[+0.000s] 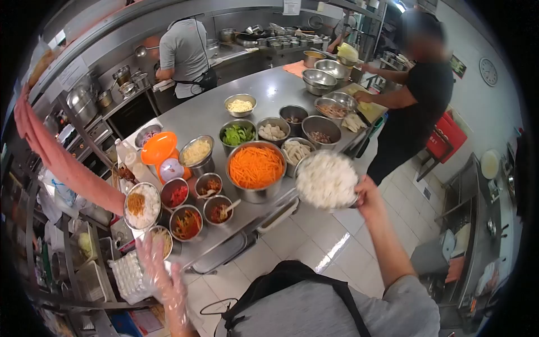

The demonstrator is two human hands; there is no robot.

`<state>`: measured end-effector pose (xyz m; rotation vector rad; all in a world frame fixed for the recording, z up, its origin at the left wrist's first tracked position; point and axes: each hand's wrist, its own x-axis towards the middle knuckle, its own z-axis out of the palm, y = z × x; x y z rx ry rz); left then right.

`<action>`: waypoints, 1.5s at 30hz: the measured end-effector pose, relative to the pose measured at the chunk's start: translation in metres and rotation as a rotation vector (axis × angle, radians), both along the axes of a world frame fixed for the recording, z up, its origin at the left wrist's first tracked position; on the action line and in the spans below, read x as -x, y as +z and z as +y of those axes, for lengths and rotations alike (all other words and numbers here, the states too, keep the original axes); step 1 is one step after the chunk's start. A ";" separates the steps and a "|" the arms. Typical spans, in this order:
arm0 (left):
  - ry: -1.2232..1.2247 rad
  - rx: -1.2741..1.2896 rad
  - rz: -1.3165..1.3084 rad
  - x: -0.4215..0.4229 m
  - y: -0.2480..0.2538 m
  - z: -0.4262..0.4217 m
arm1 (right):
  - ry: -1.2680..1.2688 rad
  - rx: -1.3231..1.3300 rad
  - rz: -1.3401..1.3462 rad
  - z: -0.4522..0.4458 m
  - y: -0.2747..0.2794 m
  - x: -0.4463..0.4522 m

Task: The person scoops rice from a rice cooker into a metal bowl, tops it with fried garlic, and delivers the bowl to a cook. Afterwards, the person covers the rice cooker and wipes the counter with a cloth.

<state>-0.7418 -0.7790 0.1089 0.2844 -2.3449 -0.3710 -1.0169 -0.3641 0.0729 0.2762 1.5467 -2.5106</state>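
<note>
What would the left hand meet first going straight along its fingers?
Probably the bowl of white food with brown topping; depth is unclear, so the left hand might pass above it.

From far off, I see a floor of pale square tiles [292, 238] with a bright streak of light [333, 253] on it. A round white clock [488, 72] hangs on the white wall [469, 39]. The big grey metal table [261, 92] shines.

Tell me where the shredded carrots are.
In the head view, the shredded carrots fill a steel pot near centre, just left of the bowl of white food in the right hand.
</note>
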 end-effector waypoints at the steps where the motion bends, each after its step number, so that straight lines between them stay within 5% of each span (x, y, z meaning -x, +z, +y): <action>1: 0.076 0.010 -0.003 0.001 -0.007 -0.008 | -0.006 0.006 0.003 -0.008 0.018 0.029; 5: 0.235 -0.098 -0.137 0.006 -0.016 -0.008 | -0.041 0.078 0.029 -0.040 0.030 0.179; 10: 0.442 0.180 -0.264 0.041 0.008 0.025 | -0.091 0.143 -0.086 -0.110 -0.010 0.394; 13: 0.338 -0.383 -0.080 0.031 -0.030 0.028 | -0.127 0.066 -0.054 -0.148 -0.037 0.477; 16: 0.422 -0.017 -0.483 0.050 -0.009 0.046 | -0.230 0.048 -0.071 -0.182 -0.064 0.527; 19: 0.469 -0.342 -0.368 0.039 -0.038 0.058 | -0.335 0.052 -0.138 -0.207 -0.093 0.561; 23: 0.489 0.036 -0.608 0.080 0.003 0.081 | -0.108 -0.226 -0.155 -0.201 -0.144 0.599; 27: 0.489 0.021 -0.566 0.087 0.006 0.076 | 0.135 -0.561 0.017 -0.179 -0.143 0.612; 28: 0.452 0.059 -0.540 0.094 0.012 0.073 | 0.208 -0.881 0.133 -0.169 -0.142 0.624; 30: 0.369 0.136 -0.479 0.110 0.025 0.066 | 0.234 -1.040 0.420 -0.155 -0.090 0.573; 33: 0.172 0.036 -0.319 0.112 0.027 0.052 | 0.262 -0.706 0.565 -0.118 -0.043 0.462; 34: 0.078 -0.179 -0.248 0.120 0.036 0.057 | 0.234 -0.571 0.681 -0.098 -0.020 0.394; 38: -0.113 -0.509 -0.020 0.130 0.030 0.051 | -0.177 -0.803 0.831 0.002 -0.086 0.184; 40: -0.212 -0.735 0.062 0.135 0.020 0.047 | -0.170 -0.921 0.576 0.043 -0.166 0.064; 43: -0.427 -1.144 0.015 0.146 -0.003 0.057 | 0.225 -1.165 0.037 0.094 -0.317 -0.155; 44: -0.566 -1.246 -0.070 0.149 -0.012 0.065 | 0.452 -0.991 -0.272 0.088 -0.263 -0.212; 45: -0.871 -1.205 -0.133 0.139 -0.023 0.078 | 0.604 -0.789 -0.305 0.098 -0.327 -0.284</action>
